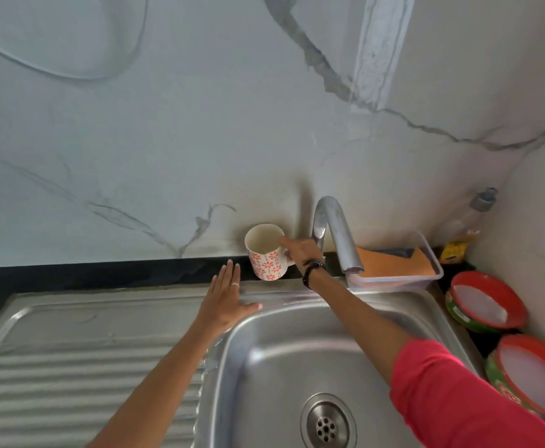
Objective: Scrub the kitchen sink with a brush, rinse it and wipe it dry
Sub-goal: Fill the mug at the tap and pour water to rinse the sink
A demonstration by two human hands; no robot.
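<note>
While your right hand (300,250) grips the mug (266,253) by its handle on the ledge behind the sink (297,350), left hand (224,302) flat on the rim: ceramic, rigid, breakable, slippery wet; lift by the handle.

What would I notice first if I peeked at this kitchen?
Probably the white mug with red flowers, held by the right hand at the back ledge beside the tap. Next, the big shiny sink with its round drain near the bottom. The left hand rests flat on the sink's rim, and two red-rimmed bowls sit at the right.
</note>
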